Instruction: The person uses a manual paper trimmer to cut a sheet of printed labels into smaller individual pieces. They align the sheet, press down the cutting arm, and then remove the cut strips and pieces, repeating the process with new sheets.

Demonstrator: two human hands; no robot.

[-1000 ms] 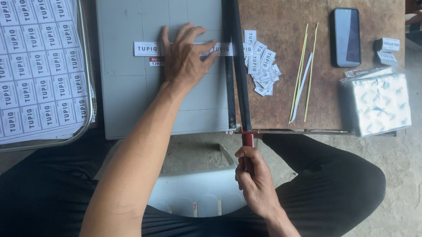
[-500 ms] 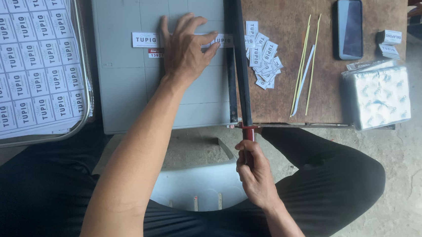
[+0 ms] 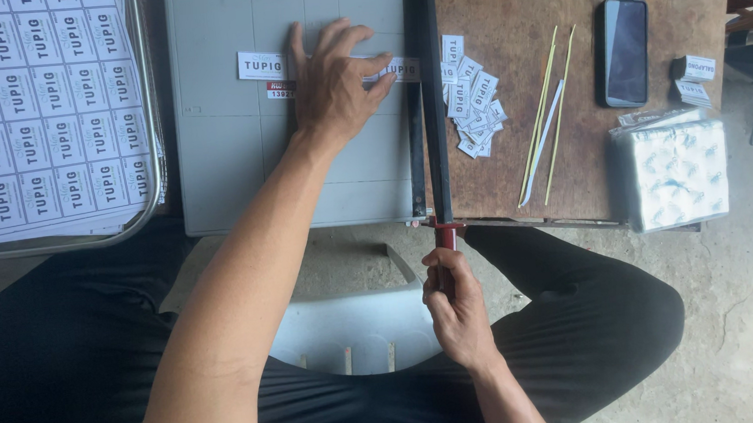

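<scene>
Paper strip (image 3: 260, 66): its middle is hidden under the left hand (image 3: 332, 86); only both ends show. Small red label (image 3: 280, 89) on the cutter base (image 3: 240, 159): partly covered by the same hand. Cutter base: top cut off by the upper edge. Red cutter handle (image 3: 445, 238): lower part hidden inside the right hand (image 3: 456, 307). Printed sheets (image 3: 34, 112): cut off at left and top. Phone (image 3: 624, 51) screen: dark, content not discernible. White plastic stool (image 3: 350, 333): mostly hidden by legs and arms.
</scene>
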